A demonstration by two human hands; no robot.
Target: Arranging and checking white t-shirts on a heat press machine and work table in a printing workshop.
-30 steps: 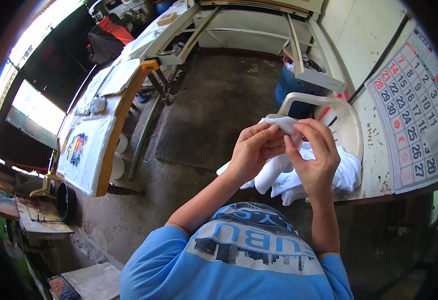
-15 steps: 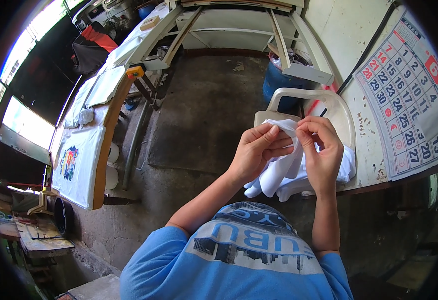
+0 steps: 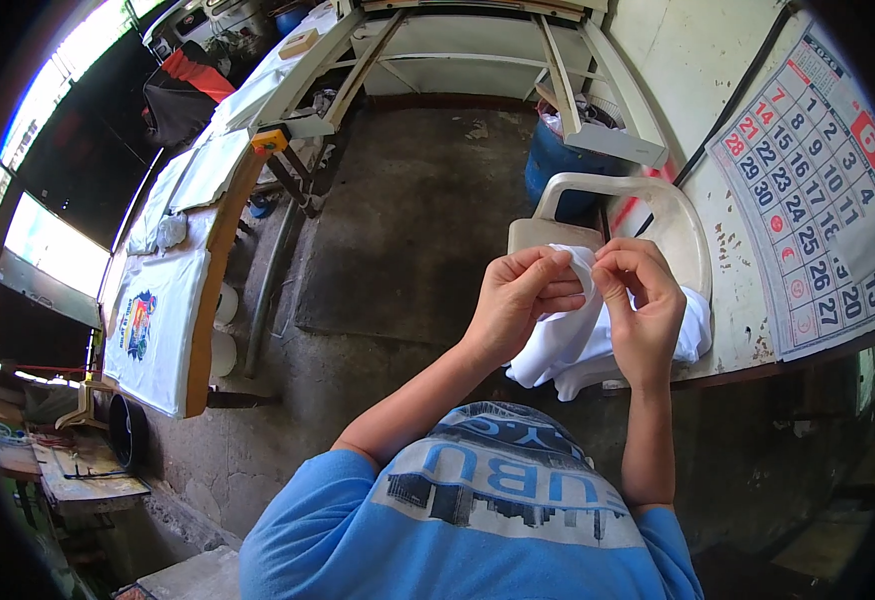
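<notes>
A white cloth garment hangs from my two hands, its folds drooping over the seat of a cream plastic chair. My left hand pinches the upper edge between thumb and forefinger, the other fingers curled behind it. Close beside it, my right hand holds the same edge at its fingertips. A narrow loop of fabric bends between the hands. More white cloth lies bunched on the chair beneath my right hand; I cannot tell whether it is all one piece.
To the left, a long table carries several white shirts, the nearest a printed shirt. Beyond the chair stand a blue drum and a metal frame. A calendar hangs on the right wall. Dark concrete floor lies ahead.
The garment's lower folds have swung right and gathered closer to the chair. The loop of edge between my hands has opened slightly. Both hands keep their hold in nearly the same place.
</notes>
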